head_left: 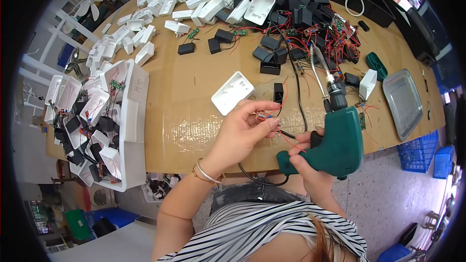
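Observation:
My left hand (242,128) pinches a small circuit board (262,117) with thin red wires between thumb and fingers, above the cardboard-covered table. My fingers hide part of the board. In my right hand (310,165) is a green soldering gun (340,140), gripped by its handle. Its metal tip (318,60) and a thin side tube point away from me, toward the heap of parts. Just beyond my left hand lies a white plastic shell (233,92), its inside facing up. A small black box (278,92) stands to the right of that shell.
At left, a white bin (133,131) holds white shells, black boxes and wired boards. White shells (170,0) spread across the far left; black boxes and red wires (335,34) heap at far right. A metal tray (404,104) lies right. A black cord (298,87) crosses the table.

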Demonstrator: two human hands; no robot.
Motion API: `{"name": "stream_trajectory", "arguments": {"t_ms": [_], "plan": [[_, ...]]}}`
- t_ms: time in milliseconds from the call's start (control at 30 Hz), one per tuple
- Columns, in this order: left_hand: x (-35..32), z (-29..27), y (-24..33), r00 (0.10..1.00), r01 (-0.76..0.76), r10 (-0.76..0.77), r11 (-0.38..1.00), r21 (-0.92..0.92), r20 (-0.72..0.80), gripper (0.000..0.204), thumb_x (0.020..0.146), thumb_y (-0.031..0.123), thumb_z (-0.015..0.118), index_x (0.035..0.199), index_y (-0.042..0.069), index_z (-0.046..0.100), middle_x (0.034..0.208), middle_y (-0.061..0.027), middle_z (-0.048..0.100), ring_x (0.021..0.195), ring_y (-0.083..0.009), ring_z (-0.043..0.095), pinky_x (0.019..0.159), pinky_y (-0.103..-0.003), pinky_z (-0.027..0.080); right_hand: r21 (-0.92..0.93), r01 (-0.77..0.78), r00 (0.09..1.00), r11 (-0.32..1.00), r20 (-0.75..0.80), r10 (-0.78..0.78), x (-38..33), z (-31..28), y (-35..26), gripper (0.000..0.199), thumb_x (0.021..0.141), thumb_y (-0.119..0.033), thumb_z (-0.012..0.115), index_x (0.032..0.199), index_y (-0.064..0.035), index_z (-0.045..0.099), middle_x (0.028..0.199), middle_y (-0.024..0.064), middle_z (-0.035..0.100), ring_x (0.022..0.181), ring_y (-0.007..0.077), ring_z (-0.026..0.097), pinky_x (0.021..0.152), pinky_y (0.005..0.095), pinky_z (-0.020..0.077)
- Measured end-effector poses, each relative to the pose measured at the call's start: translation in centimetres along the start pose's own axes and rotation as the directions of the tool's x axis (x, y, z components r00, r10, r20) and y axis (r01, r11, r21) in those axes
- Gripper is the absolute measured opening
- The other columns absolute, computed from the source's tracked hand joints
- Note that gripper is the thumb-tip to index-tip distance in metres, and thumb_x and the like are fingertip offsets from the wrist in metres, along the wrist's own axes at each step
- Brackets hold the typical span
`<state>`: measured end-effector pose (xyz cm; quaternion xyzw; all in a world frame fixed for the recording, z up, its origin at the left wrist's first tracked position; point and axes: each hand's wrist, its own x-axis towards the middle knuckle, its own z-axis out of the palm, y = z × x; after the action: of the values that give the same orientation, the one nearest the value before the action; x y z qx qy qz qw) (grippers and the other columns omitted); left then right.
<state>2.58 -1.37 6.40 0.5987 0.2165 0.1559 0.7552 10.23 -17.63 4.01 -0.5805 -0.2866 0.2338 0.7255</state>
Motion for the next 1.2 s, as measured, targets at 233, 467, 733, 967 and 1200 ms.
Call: {"name": "stream_trajectory", "arguments": {"t_ms": [233,467,733,967,1200], "plan": [[-0.5,0.2,-1.6,0.993,-0.046,0.035,0.994,0.103,0.11,0.027,0.079,0.01,0.065,0.101,-0.004,0.058,0.097,-0.0059,0.042,0.085,-0.0146,0.059,0.076,-0.024,0.052,-0.142,0.097,0.992,0.985,-0.063,-0.107,-0.1,0.3,-0.2,0.049,0.075,0.009,0.059,0.118,-0.0014,0.036,0.083,0.0097,0.056,0.075,0.0159,0.057,0.07,0.0273,0.0478],[-0.3,0.7,-1.2,0.955,-0.294,0.235,0.838,0.459,0.183,0.013,0.083,0.012,0.061,0.085,0.002,0.053,0.101,-0.0074,0.05,0.078,-0.0103,0.052,0.073,-0.024,0.044,-0.2,0.135,0.986,0.97,-0.065,-0.15,0.0,0.3,-1.6,0.049,0.076,0.007,0.059,0.118,0.0009,0.035,0.08,0.0088,0.057,0.073,0.0155,0.057,0.071,0.0268,0.0472],[-0.9,2.0,1.0,0.964,-0.073,0.011,0.971,0.227,0.264,0.021,0.085,0.014,0.059,0.1,0.0,0.057,0.082,-0.0001,0.06,0.075,-0.0056,0.052,0.069,-0.021,0.042,-0.186,0.166,0.959,0.968,-0.197,-0.203,1.8,0.2,-2.4,0.048,0.076,0.004,0.061,0.119,0.0039,0.038,0.082,0.0076,0.057,0.076,0.0143,0.056,0.073,0.0259,0.0453],[-1.6,2.4,0.8,0.97,-0.154,0.108,0.966,0.209,0.217,0.022,0.082,0.021,0.063,0.087,0.0,0.061,0.07,-0.0001,0.059,0.06,-0.0039,0.047,0.053,-0.02,0.04,-0.158,0.145,0.972,0.977,-0.162,-0.171,1.9,0.7,-3.0,0.048,0.076,0.001,0.064,0.118,0.0037,0.039,0.082,0.0066,0.057,0.077,0.0125,0.055,0.074,0.0253,0.0435],[-3.3,1.3,3.5,0.983,-0.181,0.17,0.906,0.382,0.064,0.019,0.08,0.018,0.064,0.085,0.0,0.061,0.065,-0.0009,0.058,0.056,-0.0042,0.05,0.05,-0.021,0.041,-0.15,0.154,0.979,0.977,-0.113,-0.172,1.6,0.7,-3.0,0.048,0.076,0.002,0.063,0.117,0.0033,0.038,0.08,0.0071,0.057,0.073,0.0139,0.057,0.069,0.025,0.0463]]}}
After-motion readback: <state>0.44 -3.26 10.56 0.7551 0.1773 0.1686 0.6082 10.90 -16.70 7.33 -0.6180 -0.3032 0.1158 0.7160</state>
